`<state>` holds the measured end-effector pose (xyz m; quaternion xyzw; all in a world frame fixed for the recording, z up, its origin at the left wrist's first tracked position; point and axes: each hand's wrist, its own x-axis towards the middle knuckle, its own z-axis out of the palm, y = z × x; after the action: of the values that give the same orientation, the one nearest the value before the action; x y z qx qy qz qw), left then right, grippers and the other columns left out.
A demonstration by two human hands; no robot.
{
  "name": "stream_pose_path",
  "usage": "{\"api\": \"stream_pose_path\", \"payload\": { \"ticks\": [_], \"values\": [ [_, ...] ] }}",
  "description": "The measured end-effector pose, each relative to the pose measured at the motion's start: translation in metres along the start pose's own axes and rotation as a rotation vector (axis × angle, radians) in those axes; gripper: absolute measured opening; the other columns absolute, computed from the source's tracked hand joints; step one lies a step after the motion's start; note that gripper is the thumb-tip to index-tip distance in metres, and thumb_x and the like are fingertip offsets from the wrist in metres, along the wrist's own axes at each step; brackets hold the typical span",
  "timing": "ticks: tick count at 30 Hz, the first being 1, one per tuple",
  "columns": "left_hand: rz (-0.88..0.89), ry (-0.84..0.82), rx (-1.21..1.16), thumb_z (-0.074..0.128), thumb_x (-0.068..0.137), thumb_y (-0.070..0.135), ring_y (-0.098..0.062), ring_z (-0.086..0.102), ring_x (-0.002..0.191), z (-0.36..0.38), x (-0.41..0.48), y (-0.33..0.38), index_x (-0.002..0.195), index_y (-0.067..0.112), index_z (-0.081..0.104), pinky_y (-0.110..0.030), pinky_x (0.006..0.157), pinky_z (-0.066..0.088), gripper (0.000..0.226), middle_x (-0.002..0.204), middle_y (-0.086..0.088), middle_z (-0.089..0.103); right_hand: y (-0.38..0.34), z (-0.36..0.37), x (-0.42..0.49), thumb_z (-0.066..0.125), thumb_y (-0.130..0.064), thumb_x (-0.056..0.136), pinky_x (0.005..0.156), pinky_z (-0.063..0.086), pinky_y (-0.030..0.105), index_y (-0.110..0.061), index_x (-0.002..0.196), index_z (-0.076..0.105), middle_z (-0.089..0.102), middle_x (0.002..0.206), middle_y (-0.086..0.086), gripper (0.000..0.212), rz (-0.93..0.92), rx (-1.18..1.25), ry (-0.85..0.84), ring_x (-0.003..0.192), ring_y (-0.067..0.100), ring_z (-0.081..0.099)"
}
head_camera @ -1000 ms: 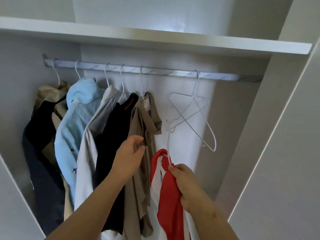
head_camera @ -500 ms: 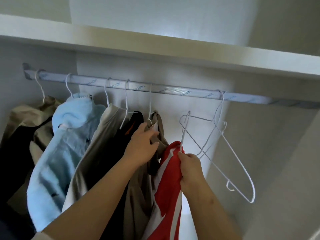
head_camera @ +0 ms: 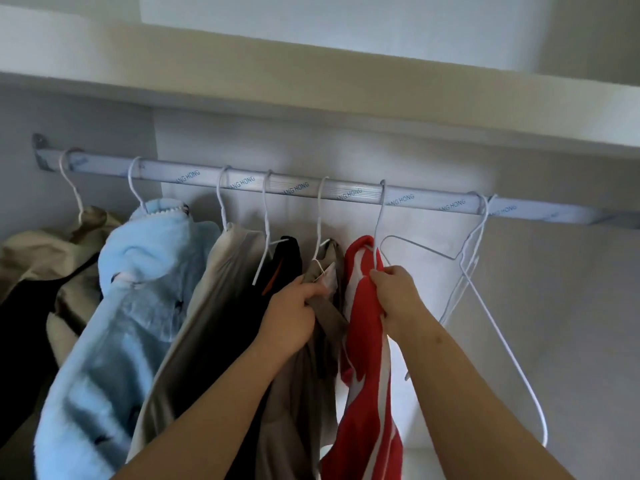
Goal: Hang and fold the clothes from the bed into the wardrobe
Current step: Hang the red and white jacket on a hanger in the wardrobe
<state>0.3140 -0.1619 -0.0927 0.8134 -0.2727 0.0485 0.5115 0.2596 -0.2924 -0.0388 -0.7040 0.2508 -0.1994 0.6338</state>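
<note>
Red and white: the red top (head_camera: 360, 341) is inside the wardrobe (head_camera: 519, 306). It hangs down from the right hand, just beside the brown top.
Hanger: the white hanger (head_camera: 380, 230) goes up out of the neck of the red top. Its hook looks to be over the rail (head_camera: 433, 204).
Right hand: the right hand (head_camera: 398, 296) has its fingers curled tight round the neck of the red top and the wire of the white hanger.
Left hand: the left hand (head_camera: 291, 317) has its fingers clenched on the brown top (head_camera: 301, 393), near its neck.
Other clothes: a black top (head_camera: 287, 251), a pale shirt (head_camera: 207, 306) and a fluffy blue top (head_camera: 138, 289) hang in a row to the left, each on its own hook.
Spare hangers: some bare hangers (head_camera: 485, 271) hang on the rail to the right, touching each other.
Bed: not in view.
Step now: I think this is the hanging step for the red top, and it is nearly done.
Next move: I think the right hand should let go slowly and check that the hook sits well on the rail. Then the left hand can let go of the brown top. The gap is small, so the red top could get squashed or bunched up.
</note>
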Motion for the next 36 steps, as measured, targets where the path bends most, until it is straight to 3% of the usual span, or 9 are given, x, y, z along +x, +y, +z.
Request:
{"api": "stream_pose_path", "payload": {
  "ticks": [4,9,11,15,19,24,28,31,36],
  "values": [
    [-0.090,0.042,-0.215,0.045,0.089,-0.006,-0.004,0.046,0.107,0.010,-0.004,0.003,0.106,0.020,0.068,-0.006,0.087,0.031,0.039,0.115,0.018,0.048,0.017,0.005,0.004,0.045,-0.018,0.096,0.096,0.047,0.048,-0.013,0.124,0.043,0.055,0.118,0.012,0.029,0.017,0.018,0.015,0.107,0.032,0.056],
    [-0.121,0.073,-0.372,0.044,0.087,-0.009,-0.002,0.049,0.106,0.020,-0.011,0.006,0.097,0.036,0.061,-0.004,0.083,0.036,0.049,0.120,0.017,0.047,0.049,0.003,-0.016,0.049,-0.010,0.092,0.078,0.050,0.023,-0.015,0.134,0.038,0.056,0.118,0.003,0.044,-0.189,-0.275,0.063,0.091,0.016,0.060],
    [-0.141,0.099,-0.427,0.040,0.086,-0.014,-0.004,0.049,0.111,0.025,-0.017,0.007,0.099,0.040,0.058,-0.004,0.084,0.039,0.058,0.122,0.016,0.047,0.063,0.000,-0.024,0.046,-0.007,0.093,0.090,0.050,0.031,-0.015,0.139,0.034,0.054,0.128,0.007,0.049,-0.179,-0.348,0.048,0.107,0.025,0.059],
    [-0.207,0.144,-0.501,0.040,0.082,-0.021,-0.017,0.044,0.126,0.023,-0.025,0.010,0.130,0.048,0.033,-0.037,0.107,0.039,0.085,0.143,0.001,0.040,0.077,-0.008,-0.037,0.041,-0.006,0.095,0.102,0.044,0.036,-0.019,0.144,0.029,0.046,0.138,0.006,0.052,-0.176,-0.401,-0.009,0.121,0.026,0.050],
    [-0.337,0.088,-0.507,0.046,0.085,-0.016,-0.021,0.049,0.120,0.020,-0.039,0.010,0.146,0.041,0.009,-0.036,0.095,0.047,0.091,0.142,-0.005,0.041,0.086,-0.013,-0.050,0.040,-0.010,0.096,0.104,0.042,0.037,-0.019,0.145,0.027,0.046,0.139,0.005,0.052,-0.145,-0.391,-0.100,0.123,0.025,0.049],
    [-0.464,0.079,-0.480,0.042,0.085,-0.016,-0.009,0.053,0.086,0.028,-0.077,0.014,0.142,0.027,0.032,-0.021,0.068,0.047,0.072,0.119,-0.004,0.054,0.100,-0.019,-0.081,0.038,-0.022,0.099,0.107,0.039,0.036,-0.021,0.143,0.029,0.047,0.139,0.003,0.045,-0.099,-0.339,-0.142,0.124,0.024,0.049],
    [-0.576,0.139,-0.502,0.046,0.088,-0.007,-0.011,0.055,0.083,0.039,-0.122,0.014,0.140,0.022,0.037,-0.023,0.067,0.047,0.061,0.114,-0.004,0.058,0.120,-0.039,-0.111,0.041,-0.024,0.097,0.101,0.045,0.040,-0.022,0.138,0.036,0.051,0.132,0.001,0.042,-0.077,-0.351,-0.156,0.114,0.022,0.054],
    [-0.638,0.166,-0.445,0.050,0.091,0.000,-0.022,0.056,0.106,0.052,-0.165,0.016,0.142,0.021,0.035,-0.035,0.088,0.049,0.057,0.127,-0.008,0.055,0.142,-0.059,-0.137,0.042,-0.034,0.096,0.096,0.048,0.035,-0.027,0.134,0.038,0.048,0.123,-0.011,0.038,-0.015,-0.321,-0.158,0.112,0.016,0.055],
    [-0.704,0.104,-0.449,0.047,0.092,0.001,-0.014,0.053,0.096,0.072,-0.235,0.035,0.127,0.018,0.048,-0.017,0.076,0.043,0.039,0.120,-0.005,0.054,0.185,-0.095,-0.191,0.048,-0.034,0.095,0.048,0.038,0.005,-0.036,0.111,0.042,0.046,0.085,-0.026,0.018,0.136,-0.224,-0.107,0.065,-0.004,0.052]
  ]
}}
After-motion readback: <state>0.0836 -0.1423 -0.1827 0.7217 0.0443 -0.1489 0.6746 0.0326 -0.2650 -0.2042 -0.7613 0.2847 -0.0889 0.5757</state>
